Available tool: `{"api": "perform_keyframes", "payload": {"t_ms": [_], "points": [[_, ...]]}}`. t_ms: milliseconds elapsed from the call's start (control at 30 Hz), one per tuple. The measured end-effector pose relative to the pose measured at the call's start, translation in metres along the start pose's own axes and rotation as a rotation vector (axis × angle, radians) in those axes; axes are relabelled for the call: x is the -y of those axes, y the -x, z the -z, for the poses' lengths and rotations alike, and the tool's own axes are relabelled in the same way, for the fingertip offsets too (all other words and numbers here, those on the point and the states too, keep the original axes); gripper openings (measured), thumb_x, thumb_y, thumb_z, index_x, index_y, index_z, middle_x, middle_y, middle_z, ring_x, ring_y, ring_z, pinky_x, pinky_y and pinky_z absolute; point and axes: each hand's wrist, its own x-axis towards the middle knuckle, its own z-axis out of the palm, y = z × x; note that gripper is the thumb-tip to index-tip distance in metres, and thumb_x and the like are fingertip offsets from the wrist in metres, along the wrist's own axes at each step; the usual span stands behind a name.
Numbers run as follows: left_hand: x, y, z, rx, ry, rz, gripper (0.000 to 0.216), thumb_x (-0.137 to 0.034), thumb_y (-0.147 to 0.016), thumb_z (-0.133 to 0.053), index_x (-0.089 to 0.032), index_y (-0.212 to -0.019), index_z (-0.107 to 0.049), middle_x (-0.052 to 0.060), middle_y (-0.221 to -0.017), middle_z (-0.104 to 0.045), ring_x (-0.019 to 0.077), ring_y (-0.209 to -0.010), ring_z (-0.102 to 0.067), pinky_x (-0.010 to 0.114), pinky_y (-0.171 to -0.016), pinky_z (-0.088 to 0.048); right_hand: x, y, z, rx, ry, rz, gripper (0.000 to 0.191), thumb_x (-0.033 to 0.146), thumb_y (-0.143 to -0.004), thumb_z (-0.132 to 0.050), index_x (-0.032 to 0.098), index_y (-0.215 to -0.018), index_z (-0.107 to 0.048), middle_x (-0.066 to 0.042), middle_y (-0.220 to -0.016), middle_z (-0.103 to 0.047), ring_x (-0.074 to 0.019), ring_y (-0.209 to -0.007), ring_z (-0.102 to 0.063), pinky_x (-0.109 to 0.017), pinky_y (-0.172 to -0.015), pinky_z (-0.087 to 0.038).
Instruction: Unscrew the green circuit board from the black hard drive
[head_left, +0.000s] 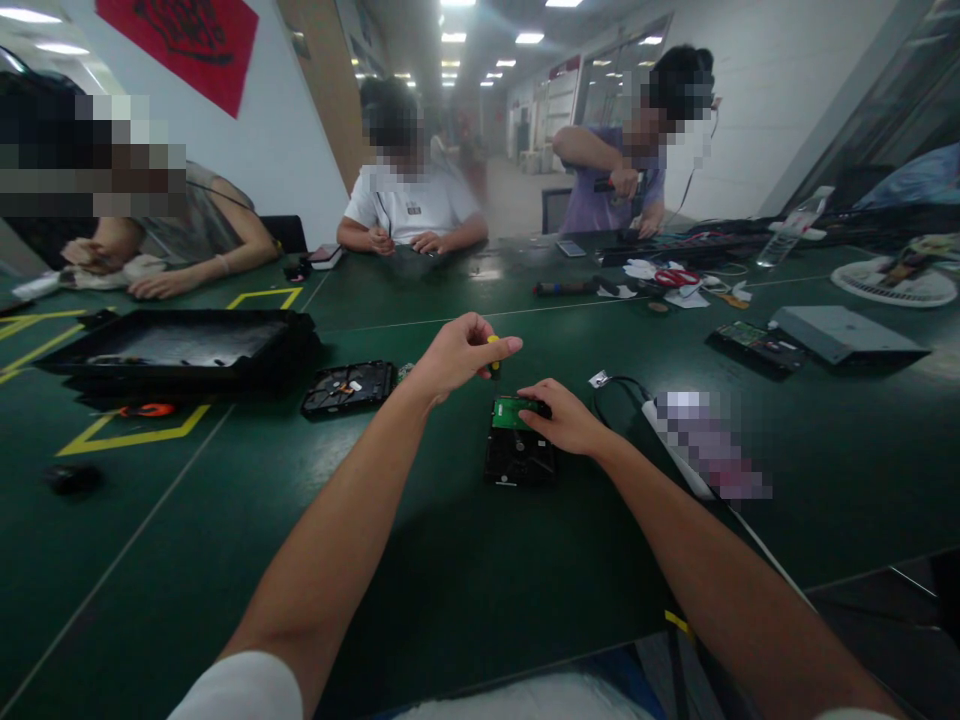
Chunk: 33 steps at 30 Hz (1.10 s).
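A black hard drive [520,462] lies on the green table with its green circuit board facing up. My right hand [562,415] grips its far right part, the fingers resting on the board and top edge. Above the far edge of the drive, my left hand [466,352] is closed around a small yellow-and-black screwdriver [493,345] pointing downward. Its tip is too small to make out against the drive. Left of my left forearm lies another black hard drive [349,388], with a small green board partly hidden behind my wrist.
Black plastic trays [180,345] are stacked at the left, an orange-handled tool [148,410] beside them. To the right are a white power strip [679,450], a third drive [757,347] and a grey box [847,335]. Red scissors [677,278] and a bottle [795,228] lie farther back. Several people sit opposite.
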Motion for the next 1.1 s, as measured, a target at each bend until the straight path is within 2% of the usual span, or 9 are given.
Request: {"api": "perform_keyframes", "payload": {"t_ms": [100,267,400,600,800,1100], "points": [[-0.001,0.0,0.0004,0.049,0.032,-0.018,0.039,-0.054,-0.084,-0.083,-0.018,-0.087,-0.067,0.0,-0.074,-0.061,0.011,-0.064,-0.058,0.024,-0.058,-0.055,0.0001,-0.0005,0.0013,0.012,0.015,0.019,0.041,0.036,-0.097,-0.066,0.02,-0.135,-0.069,-0.011,-0.116,-0.067,-0.0287,-0.111,-0.064,-0.045,-0.098,-0.052],[-0.0014,-0.0003,0.0024,0.121,0.094,0.007,0.039,-0.055,-0.087,-0.079,-0.016,-0.094,-0.077,0.008,-0.09,-0.073,0.0162,-0.081,-0.067,0.023,-0.061,-0.055,0.0008,-0.0005,0.0038,0.006,0.014,0.026,0.04,0.039,-0.097,-0.067,0.02,-0.131,-0.071,-0.011,-0.115,-0.069,-0.0298,-0.109,-0.064,-0.045,-0.099,-0.051],[-0.0006,-0.0016,0.0017,0.126,0.179,0.036,0.037,-0.052,-0.089,-0.078,-0.015,-0.093,-0.075,0.01,-0.093,-0.073,0.0177,-0.085,-0.069,0.023,-0.062,-0.055,-0.0001,-0.0003,0.0044,0.01,-0.004,0.033,0.039,0.039,-0.096,-0.067,0.02,-0.131,-0.071,-0.011,-0.116,-0.069,-0.0298,-0.11,-0.064,-0.046,-0.099,-0.051],[0.0006,-0.0041,0.0034,0.116,0.366,0.127,0.029,-0.04,-0.096,-0.063,-0.014,-0.098,-0.075,0.012,-0.097,-0.073,0.022,-0.095,-0.071,0.032,-0.075,-0.064,-0.0049,-0.0003,0.002,0.015,-0.01,0.017,0.037,0.037,-0.097,-0.067,0.021,-0.13,-0.07,-0.011,-0.118,-0.069,-0.0287,-0.112,-0.064,-0.046,-0.099,-0.051],[-0.0052,-0.0011,0.0037,0.146,0.297,0.087,0.028,-0.043,-0.092,-0.072,-0.015,-0.095,-0.074,0.01,-0.096,-0.071,0.0192,-0.09,-0.069,0.031,-0.073,-0.063,-0.0065,0.0007,0.001,0.004,-0.041,0.016,0.034,0.036,-0.097,-0.068,0.024,-0.129,-0.069,-0.01,-0.122,-0.068,-0.0284,-0.115,-0.063,-0.047,-0.099,-0.051],[-0.0036,0.001,-0.0047,0.017,0.069,-0.011,0.035,-0.044,-0.084,-0.085,-0.016,-0.085,-0.064,0.003,-0.079,-0.065,0.0115,-0.069,-0.06,0.023,-0.059,-0.053,-0.0022,-0.0002,0.0016,-0.007,-0.054,0.039,0.033,0.035,-0.096,-0.068,0.023,-0.127,-0.07,-0.01,-0.119,-0.07,-0.0291,-0.114,-0.064,-0.047,-0.102,-0.051]]}}
